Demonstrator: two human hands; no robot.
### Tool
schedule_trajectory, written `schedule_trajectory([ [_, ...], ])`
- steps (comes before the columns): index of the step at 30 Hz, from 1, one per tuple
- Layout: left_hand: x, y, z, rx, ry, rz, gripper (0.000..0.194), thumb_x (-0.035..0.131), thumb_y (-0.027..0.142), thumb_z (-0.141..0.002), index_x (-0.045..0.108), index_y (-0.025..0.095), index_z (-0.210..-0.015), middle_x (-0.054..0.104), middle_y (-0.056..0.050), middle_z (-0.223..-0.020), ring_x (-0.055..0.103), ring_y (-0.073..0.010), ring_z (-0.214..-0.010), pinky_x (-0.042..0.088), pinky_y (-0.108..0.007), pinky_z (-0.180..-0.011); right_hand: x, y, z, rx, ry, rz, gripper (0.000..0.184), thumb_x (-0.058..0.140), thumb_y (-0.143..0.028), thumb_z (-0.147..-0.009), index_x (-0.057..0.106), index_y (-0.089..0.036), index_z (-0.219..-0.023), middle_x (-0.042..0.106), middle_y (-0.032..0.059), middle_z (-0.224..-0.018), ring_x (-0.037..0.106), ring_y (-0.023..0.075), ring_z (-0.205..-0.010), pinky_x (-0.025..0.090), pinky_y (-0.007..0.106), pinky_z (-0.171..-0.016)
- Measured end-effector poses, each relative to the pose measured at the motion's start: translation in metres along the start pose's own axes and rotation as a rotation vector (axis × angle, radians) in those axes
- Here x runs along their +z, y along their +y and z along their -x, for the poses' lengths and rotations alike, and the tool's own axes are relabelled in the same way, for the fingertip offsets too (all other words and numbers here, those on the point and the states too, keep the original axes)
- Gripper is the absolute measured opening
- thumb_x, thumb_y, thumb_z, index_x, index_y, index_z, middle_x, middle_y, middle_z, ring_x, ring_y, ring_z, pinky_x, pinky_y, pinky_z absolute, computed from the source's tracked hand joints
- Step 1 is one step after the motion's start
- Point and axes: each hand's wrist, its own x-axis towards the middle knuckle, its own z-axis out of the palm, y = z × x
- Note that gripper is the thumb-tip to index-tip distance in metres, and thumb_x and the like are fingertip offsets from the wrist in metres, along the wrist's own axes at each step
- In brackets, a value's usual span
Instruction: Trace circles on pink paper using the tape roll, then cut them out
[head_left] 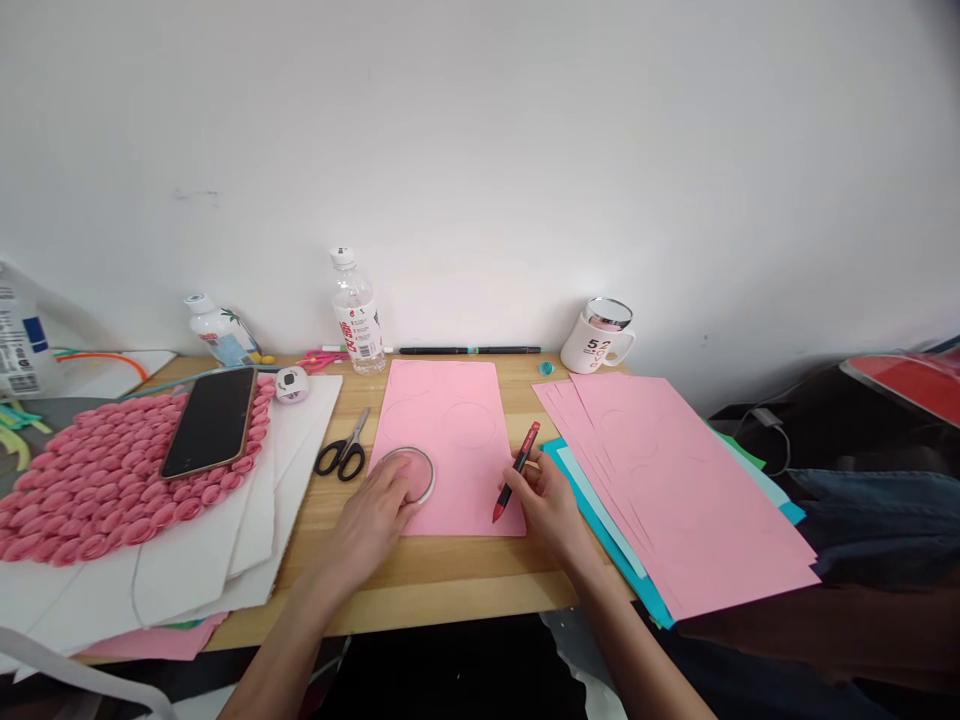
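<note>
A pink sheet of paper (pixel 466 490) lies upright on the wooden table in front of me, with faint pencil-like circles drawn on its upper part. My left hand (pixel 386 498) grips the left side of a thin white ring (pixel 432 478), much like a roll of tape, flat on the sheet's lower left. At the sheet's right edge, my right hand (pixel 546 496) holds a black and red pen (pixel 517 470), its red tip pointing down toward the paper. Black-handled scissors (pixel 343 455) rest on the wood, left of the sheet.
More pink sheets (pixel 697 490) with drawn circles are stacked at right over blue paper (pixel 600 510). A mug (pixel 596 335), a water bottle (pixel 358 320) and a long black pen (pixel 469 350) line the wall. Left, a phone (pixel 210 420) lies on rolled pink paper flowers (pixel 97 470).
</note>
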Motion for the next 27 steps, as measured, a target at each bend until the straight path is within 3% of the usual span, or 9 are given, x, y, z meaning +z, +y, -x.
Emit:
schedule_trajectory([
  [5, 0.006, 0.006, -0.005, 0.005, 0.216, -0.027, 0.013, 0.045, 0.020, -0.090, 0.051, 0.018, -0.078, 0.057, -0.012, -0.123, 0.050, -0.0234, -0.121, 0.042, -0.045, -0.102, -0.003, -0.002, 0.004, 0.008, -0.006, -0.058, 0.039, 0.064, -0.046, -0.076, 0.049, -0.018, -0.099, 0.064, 0.0009, -0.071, 0.063, 0.0176, -0.069, 0.051, 0.031, -0.065],
  [7, 0.014, 0.015, -0.007, 0.048, 0.246, -0.051, 0.013, 0.045, 0.018, -0.090, 0.050, 0.018, -0.078, 0.058, -0.013, -0.121, 0.046, -0.0250, -0.126, 0.040, -0.048, -0.103, -0.005, -0.004, 0.006, 0.023, 0.028, -0.081, 0.041, 0.064, -0.047, -0.075, 0.049, -0.018, -0.098, 0.066, 0.0020, -0.071, 0.064, 0.0182, -0.069, 0.051, 0.032, -0.067],
  [14, 0.047, 0.050, -0.014, 0.217, 0.160, -0.104, 0.016, 0.038, 0.013, -0.092, 0.051, 0.015, -0.083, 0.055, -0.016, -0.122, 0.041, -0.0292, -0.130, 0.040, -0.055, -0.103, -0.012, -0.008, 0.012, 0.083, 0.176, -0.153, 0.049, 0.068, -0.052, -0.069, 0.048, -0.019, -0.099, 0.066, 0.0014, -0.066, 0.065, 0.0202, -0.067, 0.052, 0.033, -0.064],
  [20, 0.048, 0.056, -0.019, 0.242, 0.074, -0.153, 0.020, 0.035, 0.011, -0.092, 0.051, 0.014, -0.081, 0.056, -0.017, -0.120, 0.040, -0.0307, -0.130, 0.041, -0.053, -0.102, -0.016, -0.005, 0.010, 0.065, 0.165, -0.166, 0.046, 0.066, -0.049, -0.073, 0.048, -0.018, -0.102, 0.068, 0.0034, -0.068, 0.066, 0.0205, -0.068, 0.052, 0.034, -0.067],
  [27, 0.050, 0.056, -0.017, 0.250, 0.071, -0.175, 0.018, 0.038, 0.012, -0.092, 0.051, 0.014, -0.081, 0.056, -0.016, -0.119, 0.041, -0.0302, -0.130, 0.042, -0.051, -0.102, -0.014, -0.010, -0.003, 0.056, 0.163, -0.159, 0.048, 0.068, -0.047, -0.071, 0.048, -0.018, -0.103, 0.068, 0.0022, -0.070, 0.065, 0.0182, -0.068, 0.051, 0.034, -0.070],
])
